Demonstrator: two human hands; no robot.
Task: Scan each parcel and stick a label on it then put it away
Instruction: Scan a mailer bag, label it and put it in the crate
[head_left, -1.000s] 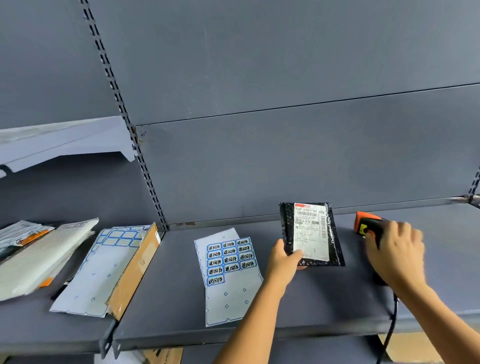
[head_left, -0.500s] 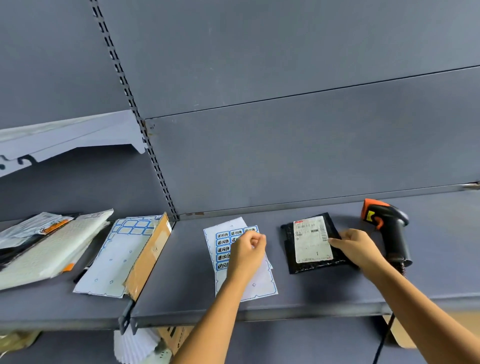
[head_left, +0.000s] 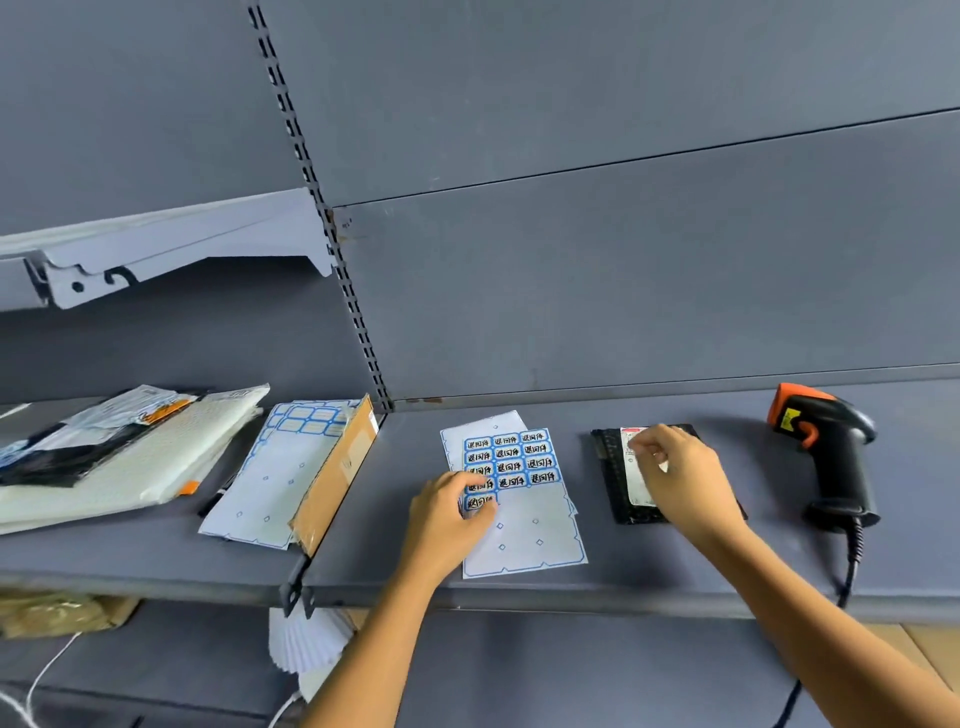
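Left hand (head_left: 447, 519) pinches label sheet (head_left: 530, 540) — right hand (head_left: 685, 483) fingers (head_left: 647, 442) curled over parcel (head_left: 610, 480), grip unclear

I face a grey-blue metal back panel (head_left: 623, 260) crossed by a dark slotted upright (head_left: 305, 156). Left, a pale bracketed metal shelf (head_left: 182, 244) juts out.

The black parcel (head_left: 609, 480) lies flat on the shelf (head_left: 675, 577), right of the middle and nearer the back edge. Its white shipping label faces up, mostly hidden by the right hand (head_left: 685, 480). The label sheet (head_left: 527, 525), with blue-framed stickers across its upper half, lies flat just left of it, reaching toward the front edge. The left hand (head_left: 447, 519) seems to pick at its lowest sticker.
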